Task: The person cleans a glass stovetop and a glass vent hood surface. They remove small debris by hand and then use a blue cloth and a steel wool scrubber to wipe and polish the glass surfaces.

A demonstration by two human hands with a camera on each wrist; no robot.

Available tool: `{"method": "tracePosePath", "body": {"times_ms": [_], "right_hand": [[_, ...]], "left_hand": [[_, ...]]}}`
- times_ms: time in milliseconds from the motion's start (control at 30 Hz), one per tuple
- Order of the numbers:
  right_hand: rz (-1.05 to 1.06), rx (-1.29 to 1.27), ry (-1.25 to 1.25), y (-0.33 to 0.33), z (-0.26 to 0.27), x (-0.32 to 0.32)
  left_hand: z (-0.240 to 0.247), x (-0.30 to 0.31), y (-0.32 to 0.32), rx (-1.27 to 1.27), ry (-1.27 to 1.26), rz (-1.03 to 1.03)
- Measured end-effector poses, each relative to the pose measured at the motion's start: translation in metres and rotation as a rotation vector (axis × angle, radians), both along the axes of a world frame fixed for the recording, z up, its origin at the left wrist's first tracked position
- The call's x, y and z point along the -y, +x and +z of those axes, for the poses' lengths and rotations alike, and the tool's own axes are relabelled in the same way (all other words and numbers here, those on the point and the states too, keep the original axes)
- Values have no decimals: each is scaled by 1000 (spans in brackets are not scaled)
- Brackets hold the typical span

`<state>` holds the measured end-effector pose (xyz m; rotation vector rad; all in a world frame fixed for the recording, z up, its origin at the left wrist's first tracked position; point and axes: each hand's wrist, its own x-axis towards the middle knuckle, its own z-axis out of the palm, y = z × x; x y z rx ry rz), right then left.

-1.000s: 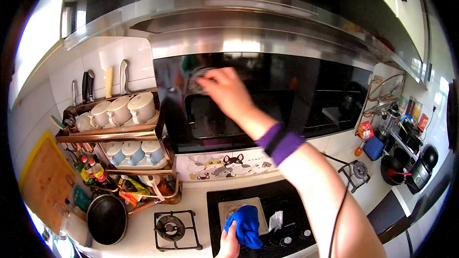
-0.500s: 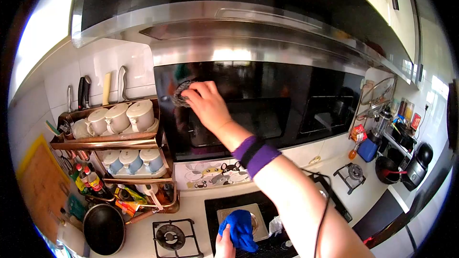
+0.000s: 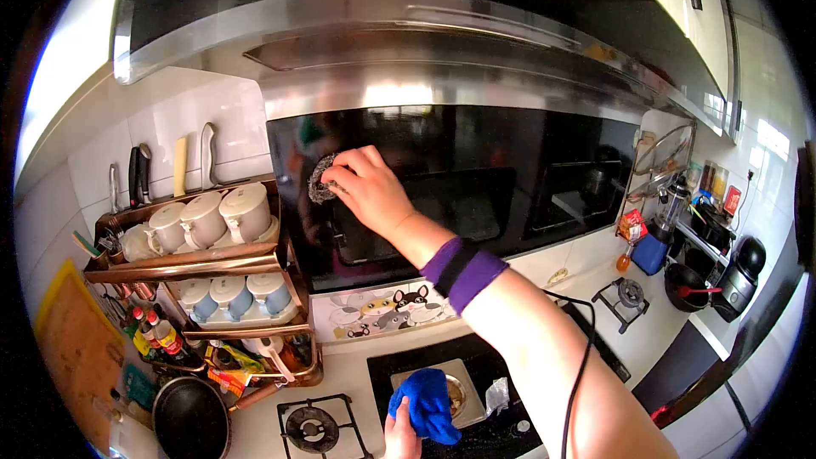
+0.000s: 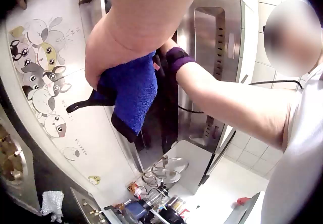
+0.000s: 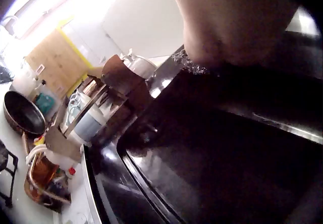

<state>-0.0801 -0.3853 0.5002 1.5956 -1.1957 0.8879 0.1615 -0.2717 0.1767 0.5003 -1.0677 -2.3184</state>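
My right hand [image 3: 367,193] pinches a grey metal scouring pad [image 3: 322,180] against the glossy black panel [image 3: 442,140] under the range hood, near the panel's left edge. In the right wrist view the scouring pad [image 5: 189,63] shows beneath the hand [image 5: 227,37]. Low in the head view, my left hand [image 3: 402,435] grips a bunched blue cloth [image 3: 432,404] above the black cooktop [image 3: 501,439]. The left wrist view shows the blue cloth [image 4: 135,90] with dark edging, hanging from the left hand [image 4: 113,50]; its fingers are mostly hidden.
A copper rack [image 3: 195,262] with lidded jars stands left, above a black pan [image 3: 192,418] and near a burner grate [image 3: 316,427]. Crumpled foil [image 3: 497,395] lies on the cooktop. A black cable [image 3: 586,357] runs along the right arm. Pots and a blender stand right.
The right hand and scouring pad have moved left and slightly down on the black panel. The left hand still holds the blue cloth, and the head view has shifted a little.
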Motion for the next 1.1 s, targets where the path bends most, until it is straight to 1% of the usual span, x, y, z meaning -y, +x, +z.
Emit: {"method": "tracePosePath", "body": {"times_ms": [33, 67, 133, 200, 233, 300, 333, 433, 500, 600, 633, 667, 733, 767, 800, 833, 900, 967, 1000, 1033, 1100], "right_hand": [[18, 9, 18, -7, 2, -7], [-25, -7, -12, -19, 6, -23], [-240, -9, -39, -56, 2, -69], [-358, 21, -117, -94, -7, -114], [-364, 89, -135, -103, -13, -128], [-383, 102, -188, -97, -13, -119], [-336, 65, -148, -87, -11, -105], [-129, -24, -69, -33, -2, -37], [3, 18, -43, -7, 3, -1], [11, -85, 14, -13, 10, -12], [-48, -89, 45, -27, 9, -30], [-103, -93, 2, -44, 6, -48], [-235, -12, -35, -74, 0, -91], [-259, -1, -17, -88, -3, -109], [-263, 45, 3, -83, -2, -116], [-282, 40, -29, -78, -1, -108], [-228, -64, -54, -60, 1, -79], [-76, -65, -12, -31, 2, -34], [-36, -84, 5, -13, 5, -11], [5, -103, 25, -3, 7, 1], [19, -161, 71, -9, 13, -3]], "left_hand": [[0, -1, -3, -4, 5, -11], [1, -2, -6, -10, 4, -22], [-1, 0, -3, -17, 6, -35], [-1, 4, 5, -23, -4, -38], [0, 6, 8, -29, -12, -36], [1, 6, 9, -32, -10, -38], [3, 4, 7, -19, -9, -53], [13, 1, -8, 0, 15, -77], [21, -6, -20, 6, 74, -69], [-3, -21, -28, 46, 75, -177], [-4, -24, -26, 1, 31, -137], [-9, -24, -25, -11, -7, -117], [-12, -14, -12, -13, -46, -104], [-10, -6, -4, -15, -44, -105], [-7, -1, -1, -19, -39, -105], [-2, 1, -1, 11, -51, -85], [14, 2, 0, 140, 3, -82], [9, 4, -12, 17, 14, -118], [4, 4, -21, -44, 22, -135], [-8, 3, -32, -49, 53, -161], [-34, 0, -46, -45, 112, -218]]}}
